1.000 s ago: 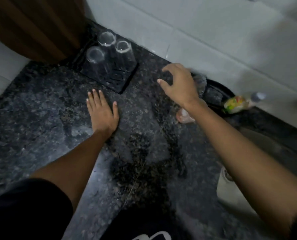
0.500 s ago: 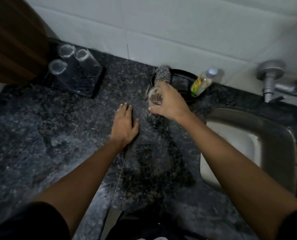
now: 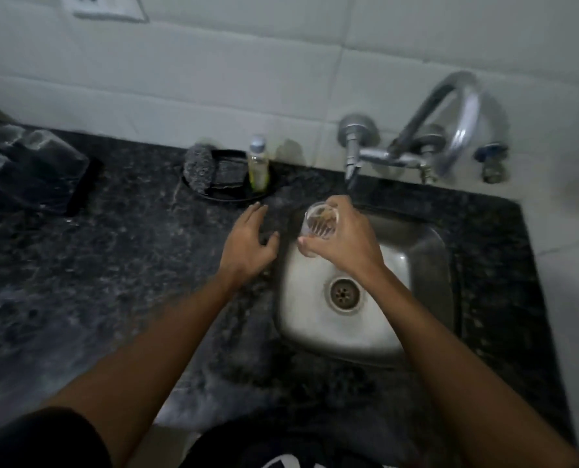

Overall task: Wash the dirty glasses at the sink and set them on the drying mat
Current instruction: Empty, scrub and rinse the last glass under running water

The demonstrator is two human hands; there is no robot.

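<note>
- Steel is forming the one sink (image 3: 426,298), the landmark, with one round drain (image 3: 344,292) showing in its floor.
- One right hand (image 3: 344,239) is reaching over the sink's far-left corner, its fingers wrapping one clear glass (image 3: 321,220) and holding it mouth-up above the basin.
- One left hand (image 3: 249,243) is lying just left of the sink on the dark stone counter (image 3: 112,282), fingers loose and spread, grasping nothing.
- One round black dish (image 3: 227,194) is sitting beyond the sink's left corner, holding one steel scrubber (image 3: 198,165), one dark sponge (image 3: 227,172) and one small soap bottle (image 3: 258,163).
- One curved tap (image 3: 426,140) is standing out from the tiled wall behind the sink.
- Far left of the sink, one black drying mat (image 3: 82,184) is bearing three blurred glasses (image 3: 28,157), seemingly mouth-down.
</note>
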